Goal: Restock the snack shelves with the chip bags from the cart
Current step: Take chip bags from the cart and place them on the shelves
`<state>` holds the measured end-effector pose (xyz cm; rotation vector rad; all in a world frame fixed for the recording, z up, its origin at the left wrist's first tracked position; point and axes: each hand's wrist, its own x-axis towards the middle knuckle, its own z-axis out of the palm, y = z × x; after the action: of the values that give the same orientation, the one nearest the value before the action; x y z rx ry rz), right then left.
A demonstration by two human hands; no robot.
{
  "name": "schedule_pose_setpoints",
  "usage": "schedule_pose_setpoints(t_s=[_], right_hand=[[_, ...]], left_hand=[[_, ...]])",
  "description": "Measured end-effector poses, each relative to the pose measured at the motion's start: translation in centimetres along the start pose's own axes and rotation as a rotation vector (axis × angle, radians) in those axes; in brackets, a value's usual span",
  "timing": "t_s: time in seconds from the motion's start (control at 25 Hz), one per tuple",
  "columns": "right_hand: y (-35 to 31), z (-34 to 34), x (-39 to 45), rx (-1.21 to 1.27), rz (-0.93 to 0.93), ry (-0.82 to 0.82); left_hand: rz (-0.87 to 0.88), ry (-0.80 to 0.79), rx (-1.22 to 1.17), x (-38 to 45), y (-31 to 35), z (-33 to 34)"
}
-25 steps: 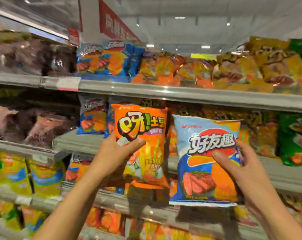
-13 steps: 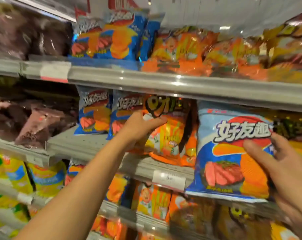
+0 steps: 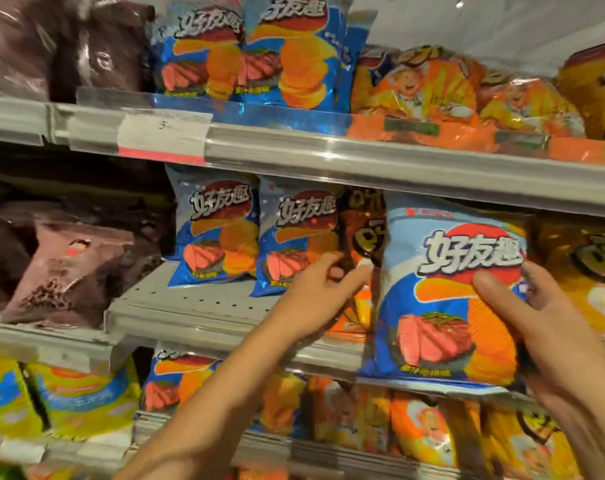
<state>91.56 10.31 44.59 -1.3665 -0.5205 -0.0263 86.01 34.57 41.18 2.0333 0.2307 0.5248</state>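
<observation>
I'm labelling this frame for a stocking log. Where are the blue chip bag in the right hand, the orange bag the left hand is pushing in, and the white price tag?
Blue chip bag [image 3: 446, 306]: head view, front panel.
Orange bag [image 3: 361, 233]: head view, upper front.
Price tag [image 3: 164, 133]: head view, centre.

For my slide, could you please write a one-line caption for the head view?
Left hand pushes an orange bag onto the middle shelf while right hand holds a blue chip bag.
</observation>
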Motion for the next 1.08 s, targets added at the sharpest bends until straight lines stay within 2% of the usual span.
schedule_pose_setpoints(t_s=[0.08,0.16,0.28,0.36,0.48,0.6,0.68,0.76,0.84,0.88,0.92,1.0,1.08], right_hand=[[0.5,3.8,0.2,0.034,0.024,-0.019],[0.9,7.9,0.7,0.09,0.059,-0.027],[1.7,13.4,1.8,0.165,0.076,-0.039],[2.2,16.4,2.6,0.149,0.019,-0.028],[3.6,18.8,3.1,-0.076,-0.057,0.02],[4.6,18.4,3.2,-0.205,0.027,-0.079],[4.3,17.9,3.1,-0.405,0.053,-0.145],[4.1,17.9,2.6,-0.714,-0.079,-0.065],[4.1,17.8,1.6,-1.016,-0.39,0.024],[4.0,17.8,1.2,-1.122,-0.52,-0.003],[3.8,17.6,1.2,-1.182,-0.567,-0.06],[3.1,16.8,1.6,-1.183,-0.501,-0.153],[2.4,15.4,1.5,-1.053,-0.475,-0.18]], left_hand=[[0.077,0.026,0.076,-1.5,-2.2,-3.1],[0.115,0.102,0.022,-2.9,-3.5,-6.1],[0.059,0.188,-0.196,-4.1,-4.3,-9.2],[0.05,0.175,-0.12,-4.5,-4.3,-10.3],[0.06,0.141,0.035,-4.8,-4.9,-10.4],[0.013,0.131,0.083,-4.9,-4.8,-9.8],[0.027,0.131,0.154,-4.5,-4.9,-9.4],[0.016,0.13,0.168,-3.9,-5.2,-9.3],[-0.006,0.12,0.117,-3.6,-5.1,-9.4],[-0.017,0.115,0.09,-3.5,-5.1,-9.6],[-0.015,0.117,0.075,-3.4,-4.9,-9.5],[-0.011,0.174,0.127,-3.2,-4.4,-8.7],[-0.005,0.39,0.302,-3.8,-3.8,-6.9]])
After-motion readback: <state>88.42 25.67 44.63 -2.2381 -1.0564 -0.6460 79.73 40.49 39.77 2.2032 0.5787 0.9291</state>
